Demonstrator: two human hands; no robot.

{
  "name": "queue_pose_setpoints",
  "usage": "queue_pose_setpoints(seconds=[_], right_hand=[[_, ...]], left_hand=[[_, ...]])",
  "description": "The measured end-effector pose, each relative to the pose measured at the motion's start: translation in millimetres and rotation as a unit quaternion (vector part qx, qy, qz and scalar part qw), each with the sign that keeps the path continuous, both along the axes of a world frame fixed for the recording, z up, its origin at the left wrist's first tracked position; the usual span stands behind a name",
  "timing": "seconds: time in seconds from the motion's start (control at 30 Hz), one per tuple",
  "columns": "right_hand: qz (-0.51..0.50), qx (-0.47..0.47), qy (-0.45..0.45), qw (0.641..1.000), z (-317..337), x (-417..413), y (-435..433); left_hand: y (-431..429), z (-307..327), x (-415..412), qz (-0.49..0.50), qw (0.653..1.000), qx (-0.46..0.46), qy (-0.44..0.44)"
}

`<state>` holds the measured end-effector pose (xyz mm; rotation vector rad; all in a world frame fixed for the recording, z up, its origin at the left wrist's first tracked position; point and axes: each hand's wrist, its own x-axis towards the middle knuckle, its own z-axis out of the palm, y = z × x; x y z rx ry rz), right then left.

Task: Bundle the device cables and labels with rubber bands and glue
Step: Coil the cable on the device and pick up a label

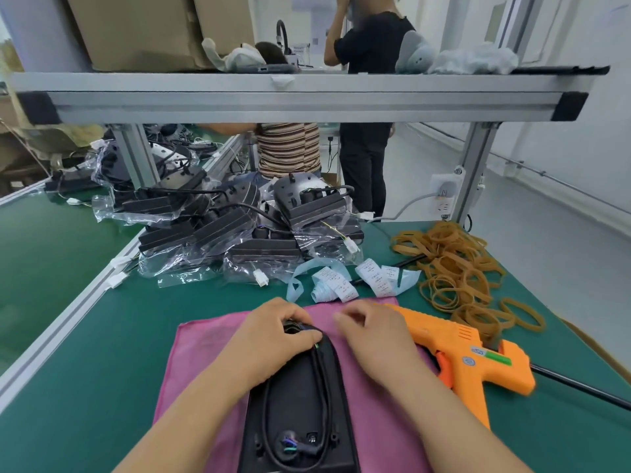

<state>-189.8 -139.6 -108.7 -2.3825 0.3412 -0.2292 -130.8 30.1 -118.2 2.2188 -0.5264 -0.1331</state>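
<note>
A black device (pixel 293 418) lies on a pink cloth (pixel 198 339) at the near edge of the green bench, with its black cable (pixel 322 380) running along its back. My left hand (pixel 273 332) grips the coiled cable end at the device's far tip. To the right of that tip, my right hand (pixel 372 332) hovers with curled fingers; whether it pinches anything is hidden. An orange glue gun (pixel 461 349) lies on its side just right of my right hand. Label strips (pixel 345 279) lie beyond the cloth. Tan rubber bands (pixel 454 268) are heaped at the right.
A pile of bagged black devices (pixel 246 230) fills the bench middle behind the labels. An aluminium shelf (pixel 300 93) spans overhead on posts. Two people stand beyond the bench. A power socket (pixel 444 196) hangs on the right post.
</note>
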Motion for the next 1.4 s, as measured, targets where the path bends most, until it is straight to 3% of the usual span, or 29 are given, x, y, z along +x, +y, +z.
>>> queue_pose_setpoints(seconds=[0.13, 0.37, 0.47, 0.53, 0.6, 0.73, 0.83, 0.9, 1.03, 1.13, 1.2, 1.3, 1.4], right_hand=[[-0.052, -0.011, -0.037, 0.998, 5, 30, -11], [-0.03, -0.061, 0.07, 0.995, -2, 63, -20], [-0.019, -0.087, 0.051, 0.995, 3, 65, -19], [-0.009, -0.036, 0.014, 0.999, 10, 66, -17], [0.0, 0.083, -0.023, 0.996, 21, 66, -12], [0.013, 0.342, -0.024, 0.939, 49, 63, -2], [0.028, 0.428, -0.01, 0.903, 60, 59, -2], [0.036, 0.411, -0.012, 0.911, 61, 54, -5], [0.078, 0.28, -0.003, 0.957, 50, 41, -14], [0.145, 0.278, -0.025, 0.949, 36, 31, -18], [0.128, 0.266, -0.029, 0.955, 27, 29, -18], [0.056, 0.157, -0.043, 0.985, 15, 30, -21], [-0.082, 0.1, -0.101, 0.986, 8, 30, -34]], left_hand=[[1, 0, -2, 0.004, 0.999, -0.003, -0.039], [1, 4, -7, -0.001, 0.999, -0.051, -0.015], [2, 6, -5, 0.045, 0.996, -0.069, -0.03], [0, 11, 0, 0.105, 0.989, -0.094, -0.046], [-5, 19, 5, 0.121, 0.984, -0.12, -0.043], [-21, 29, 12, 0.054, 0.997, -0.059, -0.005], [-31, 31, 15, 0.045, 0.991, -0.119, 0.033], [-33, 33, 16, 0.071, 0.973, -0.198, 0.099], [-32, 46, 23, 0.116, 0.906, -0.348, 0.212], [-31, 53, 29, 0.12, 0.885, -0.389, 0.228], [-31, 50, 30, 0.111, 0.89, -0.384, 0.22], [-32, 39, 32, 0.125, 0.915, -0.336, 0.182], [-31, 30, 36, 0.163, 0.935, -0.277, 0.147]])
